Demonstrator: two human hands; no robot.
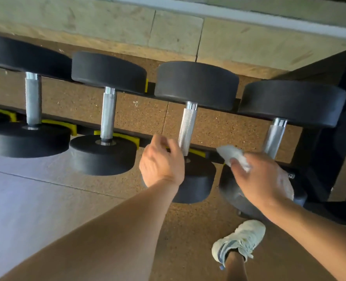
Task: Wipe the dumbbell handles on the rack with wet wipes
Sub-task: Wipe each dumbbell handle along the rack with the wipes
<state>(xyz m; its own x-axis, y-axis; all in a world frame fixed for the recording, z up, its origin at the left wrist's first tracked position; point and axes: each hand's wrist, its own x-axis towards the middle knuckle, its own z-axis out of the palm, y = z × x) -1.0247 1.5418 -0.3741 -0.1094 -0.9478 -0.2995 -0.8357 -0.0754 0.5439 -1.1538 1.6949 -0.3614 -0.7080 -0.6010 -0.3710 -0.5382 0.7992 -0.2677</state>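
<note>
Several black dumbbells with knurled steel handles lie across a black rack [218, 154] with yellow saddles. My right hand [263, 179] holds a crumpled white wet wipe [234, 156] just left of the rightmost handle [274, 138], above that dumbbell's near head. A second pale wad shows under the right palm. My left hand [162, 163] hovers with loosely curled fingers beside the lower end of the third handle [187, 128], holding nothing that I can see. Two more handles [108, 114] [33, 100] stand to the left.
The rack's dark side frame [330, 159] rises at the right. Speckled brown rubber floor [188, 230] lies below, with grey flooring at the left. My foot in a pale sneaker [239, 240] stands near the rack. A concrete wall runs behind.
</note>
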